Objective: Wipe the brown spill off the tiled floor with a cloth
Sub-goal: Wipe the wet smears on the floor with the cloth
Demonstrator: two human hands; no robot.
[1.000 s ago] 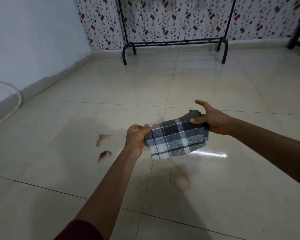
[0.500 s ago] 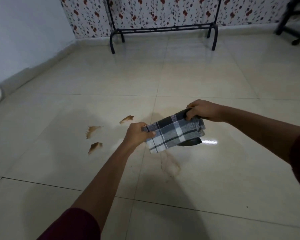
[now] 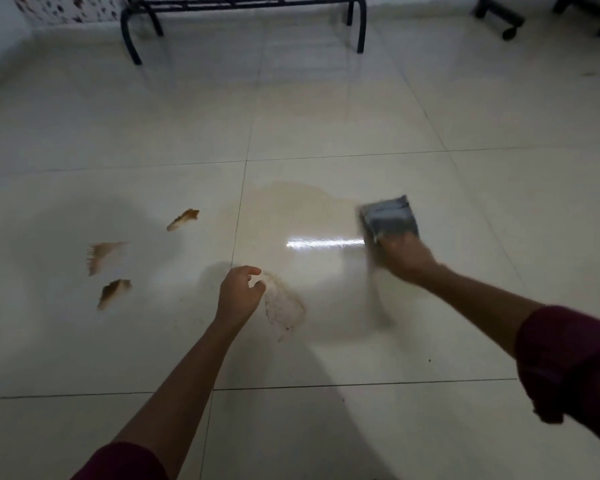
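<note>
Brown spill: several patches on the tiled floor (image 3: 326, 98). Three dark brown smears (image 3: 109, 258) on the left tile, well apart from the cloth. Pale brown film (image 3: 302, 199) spread just right of the vertical grout line, reaching toward the cloth. Another faint stain (image 3: 284, 306) nearer the person, just beside the left hand.

Cloth (image 3: 388, 216): folded, grey plaid, blurred; at the right end of the pale film, by a bright light streak on the tile.

Right hand (image 3: 404, 256): fingers on the cloth's near edge, gripping it; blurred.

Left hand (image 3: 239, 296): holds nothing, fingers loosely curled, above the floor near the grout line.

Far edge of floor: black metal rack legs (image 3: 132, 39); chair castor (image 3: 508, 27) at far right corner.
</note>
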